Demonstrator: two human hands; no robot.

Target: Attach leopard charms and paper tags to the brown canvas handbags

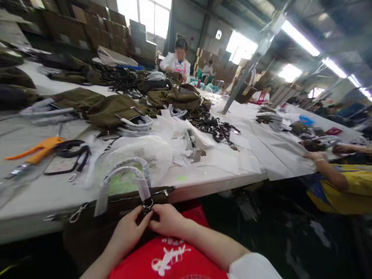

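I see the left hand (128, 229) and right hand (170, 220) pinching the metal fitting (148, 203) below the wrapped handle (143, 186); the bag (87, 232) lies against the near bench (31, 217) edge, presumably for support.

matt olive cloth bag (90, 228), handles (126, 170) in crinkled, see-through plastic; smooth orange gun (43, 149); ring (148, 203) of shiny metal.

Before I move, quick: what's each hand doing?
Left hand: fingers closed in at the metal ring on the bag handle; grip unclear.
Right hand: fingertips at the same ring; grip unclear.
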